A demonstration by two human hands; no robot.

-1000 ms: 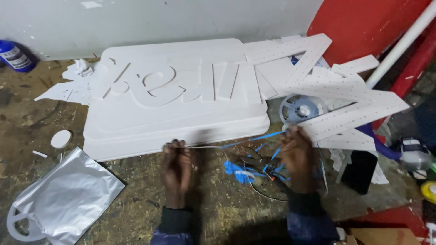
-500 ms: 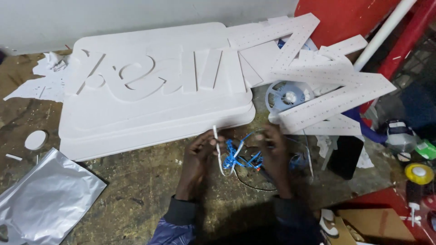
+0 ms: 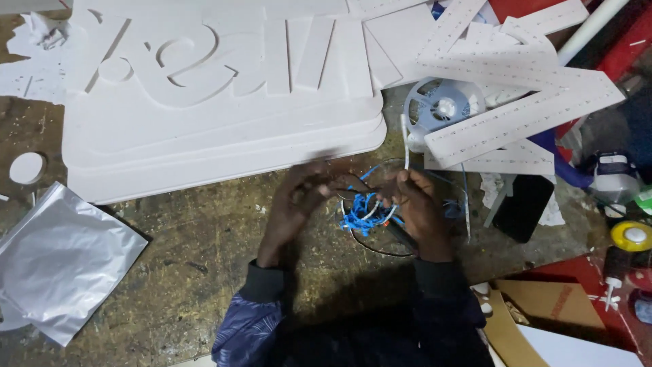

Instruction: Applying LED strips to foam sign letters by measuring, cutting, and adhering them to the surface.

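My left hand (image 3: 293,204) and my right hand (image 3: 414,204) meet over a tangle of blue and white wires (image 3: 363,209) on the worn wooden bench. Both hands pinch parts of the tangle; the left is blurred by motion. A thin white strip (image 3: 405,139) rises from my right hand's fingers toward a round reel of strip (image 3: 443,107). Just beyond the hands lies a large white sign panel (image 3: 224,129) with raised letters.
White perforated letter pieces (image 3: 523,102) are piled at the upper right. A silver foil bag (image 3: 58,258) lies at the left, a black phone (image 3: 523,207) to the right, with a yellow tape roll (image 3: 631,235) and cardboard (image 3: 543,306) further right.
My hands have come together from wide apart along the panel's edge and now work at the wire tangle. The view has moved closer and shifted left to right.
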